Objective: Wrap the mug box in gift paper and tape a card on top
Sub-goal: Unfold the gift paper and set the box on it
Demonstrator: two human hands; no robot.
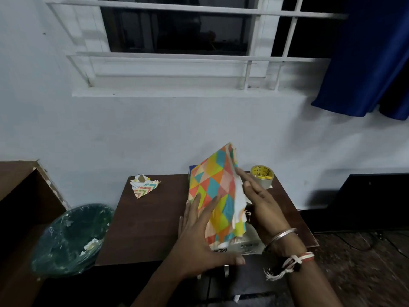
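The mug box (245, 245) lies on the dark wooden table (150, 224), mostly covered by gift paper (215, 185) printed with bright coloured triangles. The paper stands up over the box, and its white underside shows along the right edge. My left hand (199, 238) presses flat on the paper's left face, fingers spread. My right hand (263, 207) holds the paper's right edge, fingers straight along it. A roll of tape (262, 176) with a yellow core sits behind my right hand. No card is visible.
A crumpled scrap of chevron paper (143, 186) lies at the table's back left. A bin lined with clear plastic (73, 238) stands to the left of the table. A white wall and a barred window are behind. A blue curtain (367, 56) hangs top right.
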